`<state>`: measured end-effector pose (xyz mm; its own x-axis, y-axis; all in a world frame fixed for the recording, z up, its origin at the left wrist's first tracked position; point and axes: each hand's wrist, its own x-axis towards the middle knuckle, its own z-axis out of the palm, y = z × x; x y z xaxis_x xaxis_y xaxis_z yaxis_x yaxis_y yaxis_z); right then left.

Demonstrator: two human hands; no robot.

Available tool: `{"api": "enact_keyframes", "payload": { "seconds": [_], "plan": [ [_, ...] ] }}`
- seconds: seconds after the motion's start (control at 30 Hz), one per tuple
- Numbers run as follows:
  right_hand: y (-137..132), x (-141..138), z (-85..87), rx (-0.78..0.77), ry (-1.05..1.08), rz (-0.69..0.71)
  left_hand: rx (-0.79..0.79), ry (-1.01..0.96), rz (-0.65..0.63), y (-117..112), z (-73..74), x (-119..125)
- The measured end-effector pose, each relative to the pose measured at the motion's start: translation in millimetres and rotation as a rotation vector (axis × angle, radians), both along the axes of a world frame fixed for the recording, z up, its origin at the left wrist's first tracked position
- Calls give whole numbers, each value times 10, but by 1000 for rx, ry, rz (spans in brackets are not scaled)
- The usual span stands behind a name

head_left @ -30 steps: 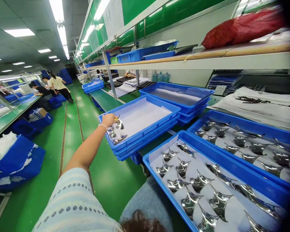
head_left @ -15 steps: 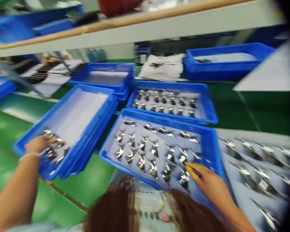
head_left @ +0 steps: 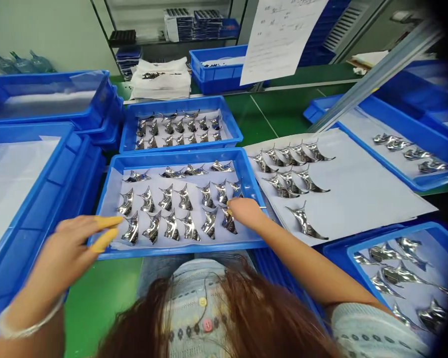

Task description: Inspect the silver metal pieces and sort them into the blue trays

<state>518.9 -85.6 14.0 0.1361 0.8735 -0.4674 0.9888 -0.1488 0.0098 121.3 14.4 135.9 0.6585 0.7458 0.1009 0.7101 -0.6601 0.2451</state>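
Part (head_left: 229, 223) in center blue tray (head_left: 175, 157), front row, right end. Right hand (head_left: 244, 213) at its top, fingers curled; can't tell if gripping. Left hand (head_left: 70, 243) over tray's left edge, yellow-covered thumb and finger parted. White paper (head_left: 362, 184) right, back tray (head_left: 231, 124) behind.

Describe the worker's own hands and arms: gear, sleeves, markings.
Left hand: yellow covers on thumb and one finger, whitish band at the wrist. Right hand: a bit of yellow at the fingertips, no wristband visible. Right sleeve: short, pale blue, dark patterned row.
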Motion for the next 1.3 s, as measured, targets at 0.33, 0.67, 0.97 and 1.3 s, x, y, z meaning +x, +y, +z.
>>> {"api": "enact_keyframes", "payload": {
  "seconds": [0.33, 0.67, 0.97, 1.3],
  "plan": [
    [-130, 129, -20, 23, 12, 28, -477, -333, -279, -357, -944, 1216],
    [-42, 8, 496, 266, 153, -58, -646, -487, -98, -552, -771, 1124],
    [-48, -825, 854, 1161, 1736, -224, -1171, -1157, -159, -1012, -392, 1420],
    [-251, -1077, 993, 861, 1964, -403, -1266, -1318, -82, -1089, -304, 1161]
  ]
}}
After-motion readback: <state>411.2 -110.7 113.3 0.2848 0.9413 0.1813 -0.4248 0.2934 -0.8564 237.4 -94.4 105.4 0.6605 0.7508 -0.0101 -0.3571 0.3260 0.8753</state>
